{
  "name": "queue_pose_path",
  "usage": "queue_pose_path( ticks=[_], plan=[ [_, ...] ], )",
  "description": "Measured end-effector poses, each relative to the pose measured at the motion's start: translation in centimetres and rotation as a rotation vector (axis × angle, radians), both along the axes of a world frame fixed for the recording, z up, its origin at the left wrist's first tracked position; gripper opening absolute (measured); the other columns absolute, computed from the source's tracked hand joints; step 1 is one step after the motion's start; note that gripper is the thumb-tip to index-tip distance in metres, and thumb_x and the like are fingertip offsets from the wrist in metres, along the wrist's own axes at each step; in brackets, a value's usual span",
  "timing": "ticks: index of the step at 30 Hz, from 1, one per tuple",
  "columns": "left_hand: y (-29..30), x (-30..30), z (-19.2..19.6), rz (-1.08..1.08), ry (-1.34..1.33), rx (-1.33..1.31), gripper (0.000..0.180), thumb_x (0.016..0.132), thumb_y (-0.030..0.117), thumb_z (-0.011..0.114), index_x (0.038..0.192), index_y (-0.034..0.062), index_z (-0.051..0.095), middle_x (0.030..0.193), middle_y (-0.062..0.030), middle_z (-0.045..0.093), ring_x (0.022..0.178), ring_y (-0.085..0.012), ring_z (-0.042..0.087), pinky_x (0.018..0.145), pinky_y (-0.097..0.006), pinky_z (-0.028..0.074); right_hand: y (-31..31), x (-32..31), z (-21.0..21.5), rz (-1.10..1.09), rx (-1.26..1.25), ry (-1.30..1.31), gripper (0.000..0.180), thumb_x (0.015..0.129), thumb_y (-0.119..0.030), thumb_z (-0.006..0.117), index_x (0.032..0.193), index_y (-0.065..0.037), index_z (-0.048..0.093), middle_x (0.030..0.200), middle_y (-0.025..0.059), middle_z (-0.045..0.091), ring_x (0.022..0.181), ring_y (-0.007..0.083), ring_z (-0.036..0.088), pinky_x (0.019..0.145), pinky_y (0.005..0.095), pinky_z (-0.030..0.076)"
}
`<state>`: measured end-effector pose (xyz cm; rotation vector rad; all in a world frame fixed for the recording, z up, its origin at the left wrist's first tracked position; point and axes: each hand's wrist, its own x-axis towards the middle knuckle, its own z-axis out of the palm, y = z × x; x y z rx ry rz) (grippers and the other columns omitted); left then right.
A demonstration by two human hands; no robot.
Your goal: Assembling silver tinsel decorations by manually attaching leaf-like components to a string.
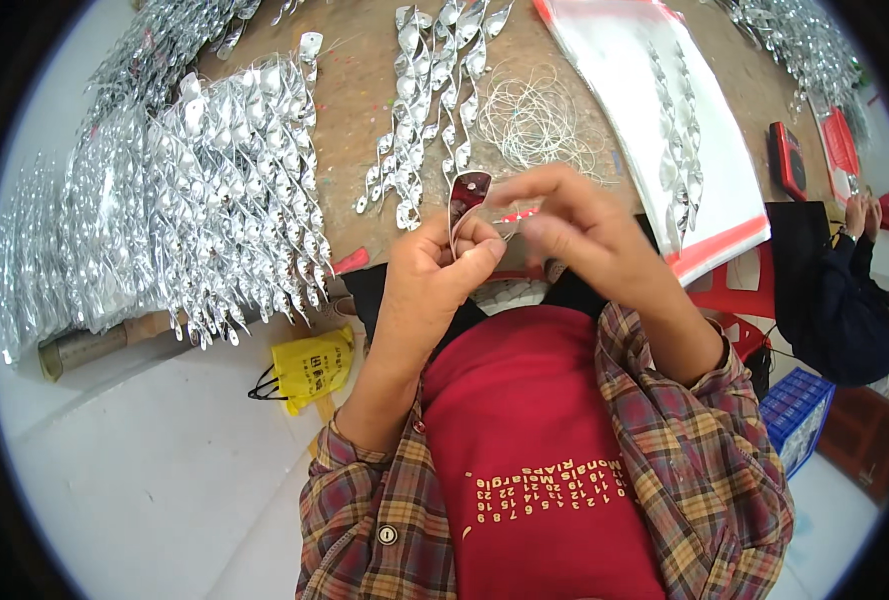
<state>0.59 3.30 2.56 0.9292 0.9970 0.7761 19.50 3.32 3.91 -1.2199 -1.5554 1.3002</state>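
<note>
A person sits at a brown worktable [353, 95], working bare-handed above its near edge. From where I stand, a short, upright end of a glossy strip [470, 190] shows above the left hand [427, 268], its mirror face catching dark red. The left hand grasps it lower down, thumb against curled fingers. The right hand [593, 232] curves in from the other side, fingers bent close to the strip; they are blurred, so I cannot tell whether they pinch anything.

Silver spiral strips [425, 85] lie farther up the table, with a tangle of pale cord [537, 125] beside them. To the left is a thick spread of twisted silver pieces [250, 165].

The strip looks thin and very light, probably springy rather than limp, and slick enough to slide between dry fingertips. I would judge it hard to break but easy to crease or smudge. The flat tip seems the best place to hold, pinched lightly across its faces, with a second hold lower down to resist twisting.
</note>
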Motion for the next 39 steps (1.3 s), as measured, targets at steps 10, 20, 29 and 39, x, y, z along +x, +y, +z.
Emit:
queue_pose_path(
  ticks=[10,20,29,39],
  plan=[
    [-0.4,0.4,0.1,0.024,-0.046,0.047,0.019,0.086,0.012,0.059,0.101,0.0019,0.055,0.079,0.0031,0.053,0.07,-0.0012,0.046,0.062,-0.016,0.036,-0.3,0.5,0.2,-0.007,0.363,-0.288,0.007,0.085,-0.006,0.058,0.089,-0.001,0.061,0.076,0.0016,0.058,0.069,0.0077,0.051,0.061,0.0227,0.039],
    [-1.5,-0.9,-0.6,-0.07,-0.102,0.095,0.04,0.094,0.029,0.05,0.12,-0.0014,0.049,0.082,0.0,0.05,0.065,-0.0044,0.042,0.061,-0.017,0.032,-1.3,0.7,1.7,-0.064,0.02,0.034,0.004,0.083,-0.003,0.059,0.086,0.0,0.059,0.076,-0.0002,0.056,0.067,0.0041,0.048,0.06,0.0192,0.037],
    [-1.9,-0.4,-1.2,-0.103,-0.147,0.081,0.035,0.096,0.031,0.045,0.109,-0.0009,0.053,0.084,-0.0009,0.052,0.067,-0.0048,0.044,0.061,-0.018,0.035,-1.6,0.0,1.5,-0.105,0.203,-0.065,0.004,0.082,-0.003,0.059,0.084,0.0,0.059,0.072,-0.0006,0.056,0.06,0.0037,0.048,0.053,0.019,0.037],
    [-1.7,-0.9,-0.8,0.113,-0.267,0.049,0.027,0.092,0.02,0.053,0.109,-0.0005,0.055,0.071,0.0031,0.049,0.06,-0.0025,0.042,0.054,-0.016,0.032,-0.8,0.8,1.5,-0.166,-0.256,0.387,0.009,0.087,-0.011,0.056,0.09,-0.003,0.054,0.064,-0.0023,0.049,0.053,0.0026,0.041,0.047,0.0167,0.03]
  ],
)
